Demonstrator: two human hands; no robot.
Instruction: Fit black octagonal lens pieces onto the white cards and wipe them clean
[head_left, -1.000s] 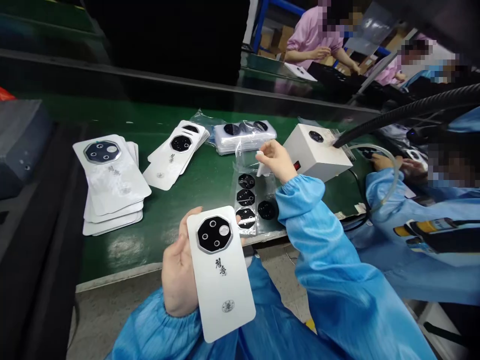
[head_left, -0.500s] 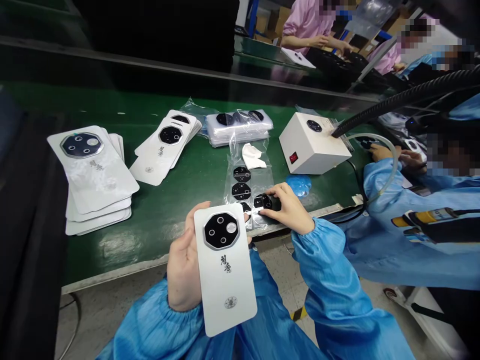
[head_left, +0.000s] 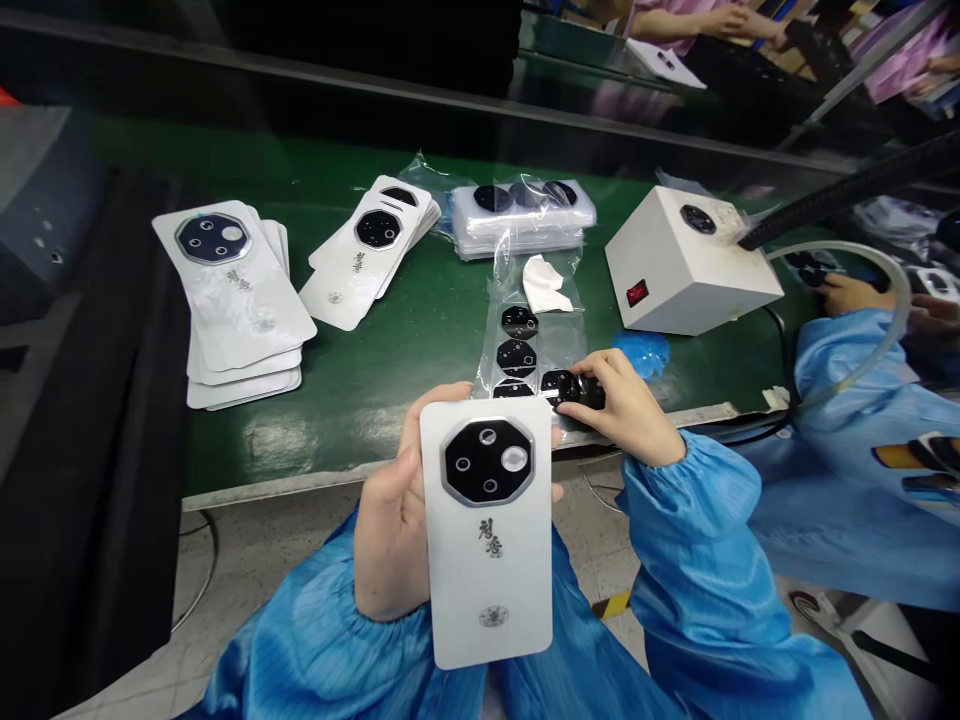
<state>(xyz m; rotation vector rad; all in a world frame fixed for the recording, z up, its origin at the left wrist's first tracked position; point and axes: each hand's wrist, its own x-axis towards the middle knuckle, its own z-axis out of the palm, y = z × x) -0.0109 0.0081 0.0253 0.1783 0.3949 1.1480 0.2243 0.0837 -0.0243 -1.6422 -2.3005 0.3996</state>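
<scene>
Black lens piece (head_left: 571,388) is pinched tight between thumb and fingers of the right hand (head_left: 622,408), at 1 o'clock from the white phone-back card (head_left: 487,600) cradled in the left hand (head_left: 386,530). Looks like the peeling stage; next wants a clean lift off the clear sheet (head_left: 559,340).

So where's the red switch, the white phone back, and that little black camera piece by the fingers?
Red rocker switch (head_left: 637,292): head view, on its front face.
White phone back panel (head_left: 487,590): head view, on its lower half.
Black camera lens piece (head_left: 551,382): head view, on its uncovered end.
</scene>
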